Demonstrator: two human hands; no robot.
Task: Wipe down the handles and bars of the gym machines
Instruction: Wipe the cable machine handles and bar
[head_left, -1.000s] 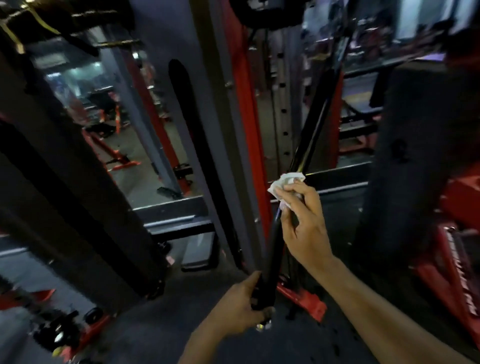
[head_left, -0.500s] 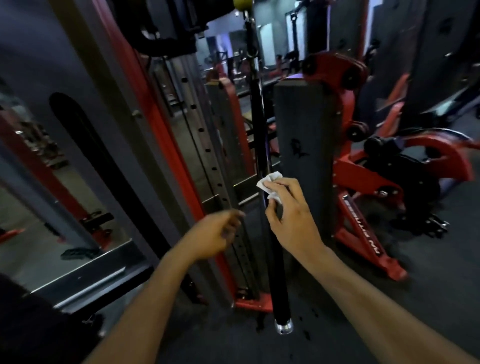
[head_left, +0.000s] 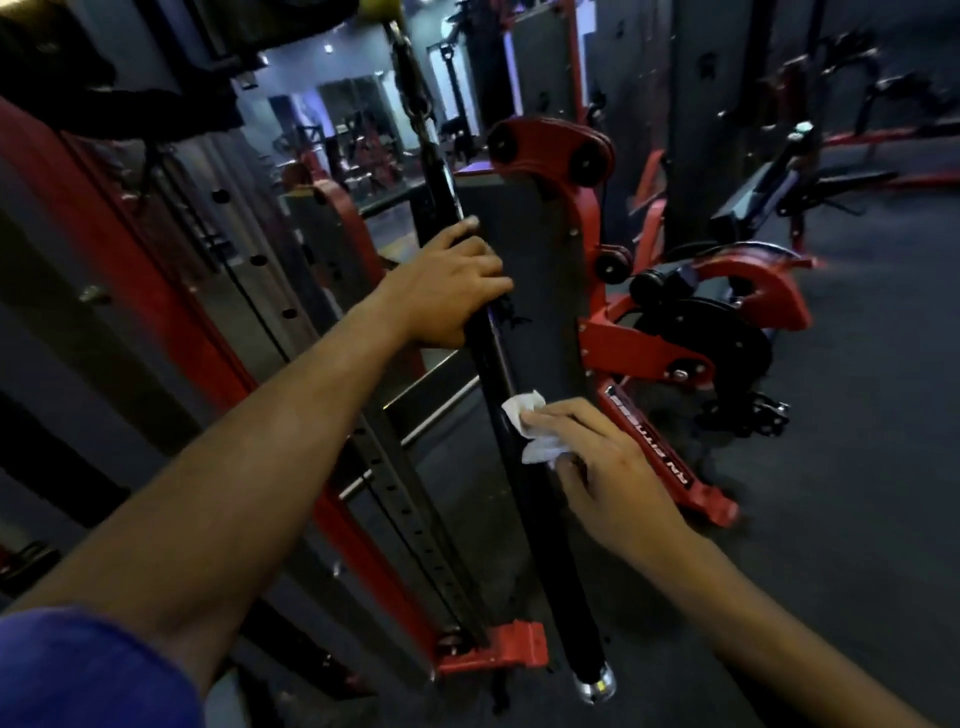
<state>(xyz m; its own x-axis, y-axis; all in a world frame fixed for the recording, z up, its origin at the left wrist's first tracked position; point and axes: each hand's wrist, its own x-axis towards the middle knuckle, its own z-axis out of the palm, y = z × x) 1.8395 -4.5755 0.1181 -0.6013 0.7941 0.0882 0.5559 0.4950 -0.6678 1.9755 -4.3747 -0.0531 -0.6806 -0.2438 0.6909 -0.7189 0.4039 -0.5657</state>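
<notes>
The left hand (head_left: 447, 283) now has its grip clamped on the bar (head_left: 524, 467), while the right hand (head_left: 608, 467) presses the tissue (head_left: 530, 426) lower.

I count two hands: my left hand (head_left: 447, 283) and my right hand (head_left: 605, 475). One black bar (head_left: 524, 499) runs between them, one white cloth (head_left: 532, 428) sits under my right fingers, and one chrome cap (head_left: 595, 686) ends the bar below both.

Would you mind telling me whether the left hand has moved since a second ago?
Yes. The left hand left the lower end of the black bar and now grips it higher up, above the white cloth.
</notes>
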